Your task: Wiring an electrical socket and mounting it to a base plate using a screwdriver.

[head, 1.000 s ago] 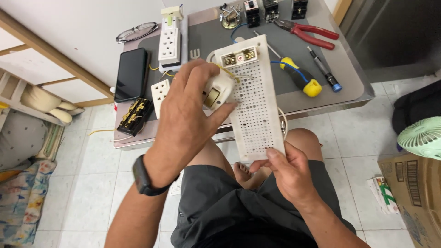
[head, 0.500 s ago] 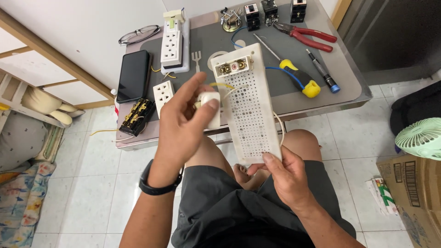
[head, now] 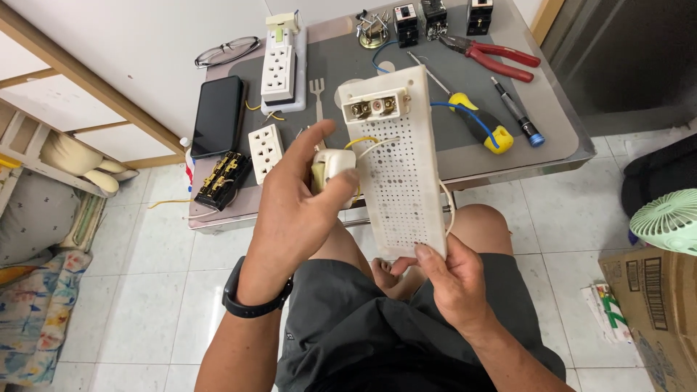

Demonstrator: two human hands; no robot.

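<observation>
The left hand (head: 301,210) has lowered slightly, still pinching the small white socket part (head: 330,165) beside the perforated white panel (head: 398,163), which the right hand (head: 450,279) keeps gripped at its lower end over the lap.

White perforated panel (head: 403,174) held upright w/ small white-yellow part (head: 330,165) wired beside its left edge.

Bright, even indoor light; soft shadows under the table (head: 508,156), mild sheen on the floor tiles (head: 145,305), sharp focus, slight wide-angle bending at the edges.
</observation>
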